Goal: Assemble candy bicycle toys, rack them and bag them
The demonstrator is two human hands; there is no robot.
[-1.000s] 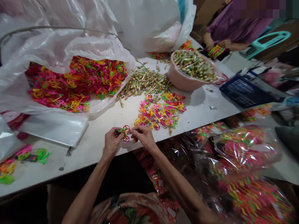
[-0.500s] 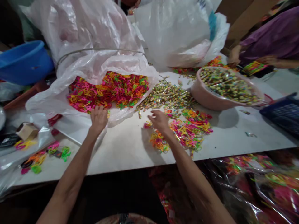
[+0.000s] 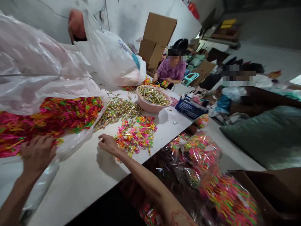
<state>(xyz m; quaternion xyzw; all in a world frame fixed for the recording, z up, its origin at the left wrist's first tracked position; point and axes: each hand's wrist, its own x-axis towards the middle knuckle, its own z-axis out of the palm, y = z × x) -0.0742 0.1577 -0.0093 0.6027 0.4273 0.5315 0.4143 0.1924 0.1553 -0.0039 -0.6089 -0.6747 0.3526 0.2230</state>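
My left hand (image 3: 39,153) is at the near edge of a large open plastic bag (image 3: 77,142) full of small bright plastic pieces (image 3: 63,114); its fingers are bent and apart, touching the pieces. Over the white table (image 3: 80,175), my right hand (image 3: 108,143) hovers with curled fingers, thumb near the fingertips; whether it pinches something small is not visible. Just right of it lies a loose pile of colourful pieces joined to small tubes (image 3: 136,135). Behind that pile, many small candy-like tubes (image 3: 119,108) are heaped beside the bag.
A pink basin (image 3: 150,106) of tubes stands behind the pile, with a blue basket (image 3: 190,108) to its right. Across the table sits a person in purple (image 3: 172,67) holding colourful pieces. Filled clear bags (image 3: 232,197) lie below the table's right edge.
The view has turned to the right, bringing the room and more bags into sight. My left hand stays at the bag; my right hand is still over the table beside the loose pile.
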